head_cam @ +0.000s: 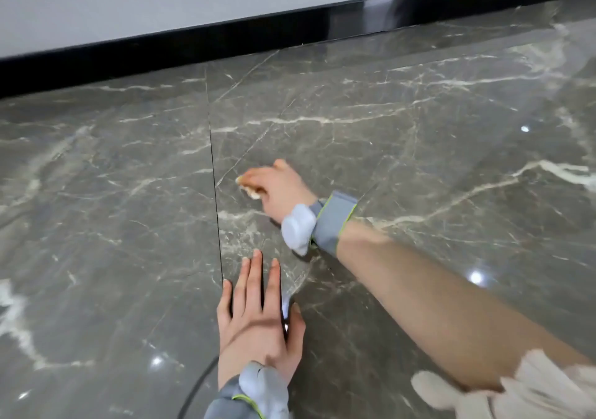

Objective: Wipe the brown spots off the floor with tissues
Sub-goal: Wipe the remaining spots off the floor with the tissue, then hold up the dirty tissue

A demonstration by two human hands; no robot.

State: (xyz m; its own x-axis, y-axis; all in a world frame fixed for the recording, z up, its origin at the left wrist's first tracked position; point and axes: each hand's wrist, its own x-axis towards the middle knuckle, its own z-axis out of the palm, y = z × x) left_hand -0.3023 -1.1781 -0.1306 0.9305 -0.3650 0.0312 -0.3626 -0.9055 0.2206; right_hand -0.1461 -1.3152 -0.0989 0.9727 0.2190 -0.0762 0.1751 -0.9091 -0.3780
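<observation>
My right hand (277, 186) reaches forward over the grey marble floor (419, 147) and presses a crumpled tissue (251, 190) onto it. The tissue is stained brownish-orange and mostly hidden under the fingers, which curl round it. No brown spot shows on the floor around the hand; whatever lies under the tissue is hidden. My left hand (258, 315) lies flat on the floor nearer to me, fingers straight and spread, holding nothing. Both wrists wear grey bands with white pads.
A dark tile joint (214, 193) runs between the two hands' area and the left tile. A black skirting board (225, 44) and a pale wall bound the floor at the far side. A pale frilled sleeve (516, 389) shows bottom right. A thin dark cable (196, 386) curves at the bottom.
</observation>
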